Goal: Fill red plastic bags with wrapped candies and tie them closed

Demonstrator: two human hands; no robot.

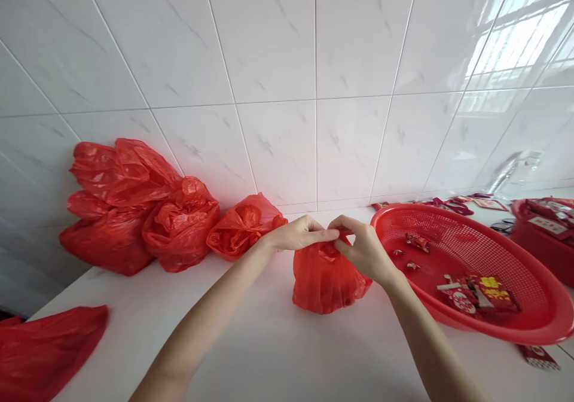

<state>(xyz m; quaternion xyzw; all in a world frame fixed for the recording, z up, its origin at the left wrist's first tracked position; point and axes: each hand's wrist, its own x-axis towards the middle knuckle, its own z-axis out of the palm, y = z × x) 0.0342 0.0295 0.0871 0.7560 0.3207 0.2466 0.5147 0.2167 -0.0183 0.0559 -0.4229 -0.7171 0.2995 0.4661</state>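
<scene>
A red plastic bag stands on the white table in front of me, rounded at the bottom and gathered at the top. My left hand pinches the bag's top from the left. From the right, my right hand grips the same gathered top, its fingertips meeting those of the left. What lies inside the bag is hidden by the plastic. Just beyond my left hand sits another red bag, its top loosely bunched. Close by my right hand is the rim of a large red plastic basket.
Several wrapped sweets and snack packets lie in the basket. Filled red bags are piled at the back left against the tiled wall. A flat red bag lies at the front left. A red container stands far right.
</scene>
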